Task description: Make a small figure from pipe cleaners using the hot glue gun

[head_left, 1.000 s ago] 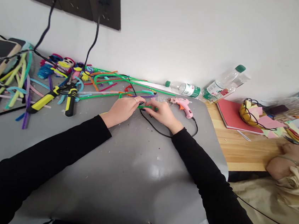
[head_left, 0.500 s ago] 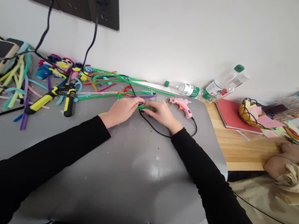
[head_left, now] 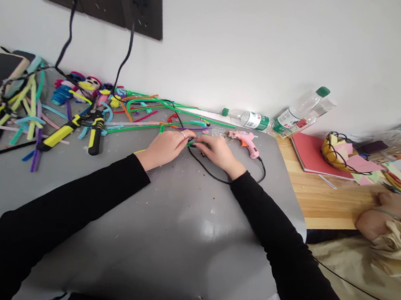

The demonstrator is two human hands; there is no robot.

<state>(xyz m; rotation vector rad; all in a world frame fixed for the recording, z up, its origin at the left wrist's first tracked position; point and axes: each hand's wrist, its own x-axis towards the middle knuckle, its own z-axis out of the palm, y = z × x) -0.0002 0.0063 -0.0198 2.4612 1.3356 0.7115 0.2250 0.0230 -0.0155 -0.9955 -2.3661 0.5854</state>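
Note:
Above the grey table, my left hand and my right hand meet with fingertips almost touching. Both pinch a green pipe cleaner, mostly covered by the fingers; a short green end sticks up behind my left hand. A bit of yellow shows under the left wrist. Just beyond my right hand lies a pink glue gun, its black cord looping beneath both hands. Long green pipe cleaners stretch across the table behind my left hand.
Yellow-black pliers, loose pipe cleaners, small pipe-cleaner figures and a phone crowd the left. Bottles rest by the wall. On the right are a red notebook, a basket and another person's hands.
My right fingers have closed in nearer my left, and less green shows between them. The whole view has shifted slightly.

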